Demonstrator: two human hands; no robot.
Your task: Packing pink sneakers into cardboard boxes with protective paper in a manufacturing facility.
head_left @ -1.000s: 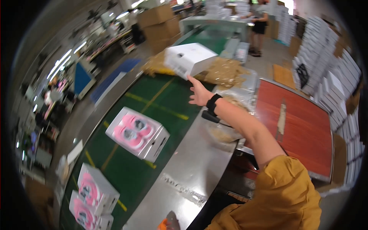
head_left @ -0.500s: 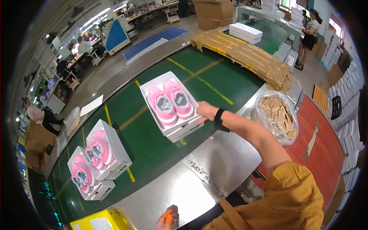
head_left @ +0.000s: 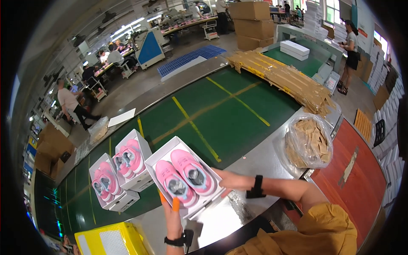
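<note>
An open white shoebox [head_left: 207, 200] holding a pair of pink shoes [head_left: 186, 175] sits at the near edge of the green conveyor belt [head_left: 221, 110], partly over the metal side rail. My right hand [head_left: 226, 181], with a black band on its wrist, grips the box's right side. My left hand [head_left: 171, 213], with orange covers on two fingers and a dark watch, holds the box's near edge from below.
Two more open boxes of pink shoes [head_left: 131, 160] [head_left: 107, 183] lie to the left on the belt. A yellow crate [head_left: 111, 239] stands at lower left, a clear bag of cardboard pieces [head_left: 308, 142] at right. Flattened taped cardboard [head_left: 280, 76] lies beyond. A person [head_left: 351, 47] stands far right.
The box with the pink shoes has come nearer and to the left along the belt under my right hand. My left hand has taken hold of its near edge.
</note>
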